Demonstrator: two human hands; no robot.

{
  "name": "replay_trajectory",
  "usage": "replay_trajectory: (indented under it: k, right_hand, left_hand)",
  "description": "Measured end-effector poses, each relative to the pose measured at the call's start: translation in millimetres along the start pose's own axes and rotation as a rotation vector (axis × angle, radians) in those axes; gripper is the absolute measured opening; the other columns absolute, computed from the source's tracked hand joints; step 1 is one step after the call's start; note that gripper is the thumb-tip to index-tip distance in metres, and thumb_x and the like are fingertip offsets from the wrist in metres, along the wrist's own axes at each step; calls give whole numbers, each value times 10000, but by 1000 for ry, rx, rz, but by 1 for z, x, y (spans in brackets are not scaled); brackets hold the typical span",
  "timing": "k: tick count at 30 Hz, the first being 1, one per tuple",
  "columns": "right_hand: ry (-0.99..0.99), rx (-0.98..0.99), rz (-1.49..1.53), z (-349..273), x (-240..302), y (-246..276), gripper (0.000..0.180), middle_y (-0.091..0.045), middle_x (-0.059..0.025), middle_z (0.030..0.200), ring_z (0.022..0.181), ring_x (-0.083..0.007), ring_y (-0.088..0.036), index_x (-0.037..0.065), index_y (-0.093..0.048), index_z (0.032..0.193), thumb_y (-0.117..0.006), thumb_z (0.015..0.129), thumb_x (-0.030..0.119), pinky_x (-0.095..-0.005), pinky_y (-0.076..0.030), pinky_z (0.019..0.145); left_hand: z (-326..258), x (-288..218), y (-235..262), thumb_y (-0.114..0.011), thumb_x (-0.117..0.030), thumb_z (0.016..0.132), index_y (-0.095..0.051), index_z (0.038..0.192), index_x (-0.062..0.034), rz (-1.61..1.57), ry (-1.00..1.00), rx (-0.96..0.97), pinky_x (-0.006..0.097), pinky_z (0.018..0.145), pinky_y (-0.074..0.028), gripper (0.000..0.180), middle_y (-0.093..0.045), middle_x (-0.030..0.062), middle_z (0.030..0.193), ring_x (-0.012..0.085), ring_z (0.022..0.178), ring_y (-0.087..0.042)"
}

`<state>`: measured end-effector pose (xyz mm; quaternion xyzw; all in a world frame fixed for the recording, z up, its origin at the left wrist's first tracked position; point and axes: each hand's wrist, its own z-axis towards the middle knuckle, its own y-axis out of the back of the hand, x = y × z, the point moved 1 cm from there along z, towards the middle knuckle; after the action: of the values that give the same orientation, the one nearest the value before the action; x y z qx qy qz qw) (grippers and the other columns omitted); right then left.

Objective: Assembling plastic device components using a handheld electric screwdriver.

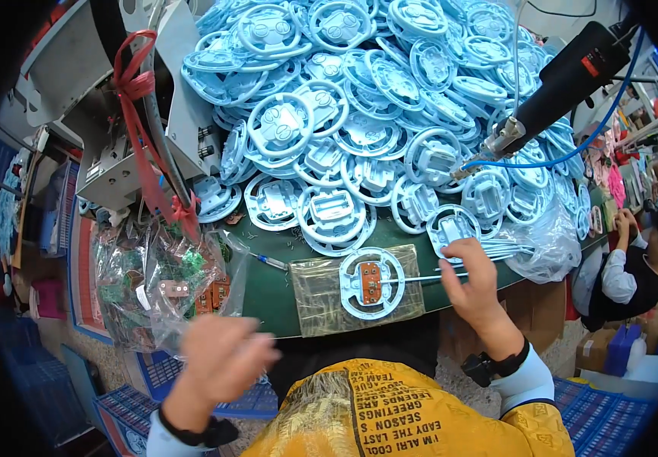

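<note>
A light-blue toy steering wheel lies on a tape-covered pad in front of me. An orange circuit board sits in its middle, and thin pale wires run from it to the right. My right hand is closed over these wires, thumb and forefinger near each other, just right of the pad. To the left, my left hand is blurred by motion at the table's near edge, below a clear plastic bag of green and orange circuit boards. Its fingers are too smeared to read.
A large heap of light-blue steering wheels covers the back of the green table. A black electric screwdriver hangs at upper right with a blue hose. A metal machine stands at left. Another person sits at far right.
</note>
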<state>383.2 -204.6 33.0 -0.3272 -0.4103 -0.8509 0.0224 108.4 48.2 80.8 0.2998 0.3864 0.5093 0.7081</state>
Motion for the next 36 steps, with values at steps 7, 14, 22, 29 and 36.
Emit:
replay_trajectory:
  k: [7,14,22,29,36]
  right_hand:
    - [-188,-210,-53,1,-20,19,148,-599,-129,898,794,-254,-596,-6,-598,959,-627,817,-37,-326,-480,724]
    - [-195,-208,-31,-1,-25,34,122,-589,-108,858,741,-221,-594,-7,-590,936,-623,823,-37,-314,-480,693]
    - [-202,-2,-229,-17,-53,31,304,-601,-146,1026,968,-341,-586,27,-610,1037,-673,744,-18,-408,-473,839]
    - [-96,153,-351,-21,-58,26,530,-558,-151,1238,1132,-353,-546,71,-590,1189,-641,671,-27,-464,-444,914]
    - [-194,-317,-465,16,-134,65,332,-581,-186,1022,976,-386,-561,12,-590,1066,-611,736,-15,-471,-473,835]
  left_hand:
    - [20,-32,-116,-828,-232,699,-598,1239,-59,-134,-11,135,468,950,-418,612,-598,135,1261,295,1126,-585]
    - [24,-28,-140,-784,-179,728,-586,1258,-38,-160,17,182,452,962,-393,582,-577,101,1293,265,1200,-533]
    - [6,-27,-124,-789,-129,700,-628,1200,-44,-143,21,196,446,938,-400,532,-600,100,1274,257,1152,-571]
    - [5,-28,-115,-813,-153,667,-655,1151,-61,-179,53,206,471,928,-411,517,-618,99,1235,286,1110,-580]
    - [1,-31,-117,-819,-181,659,-675,1077,-40,-196,80,175,495,890,-424,464,-642,116,1177,321,1097,-576]
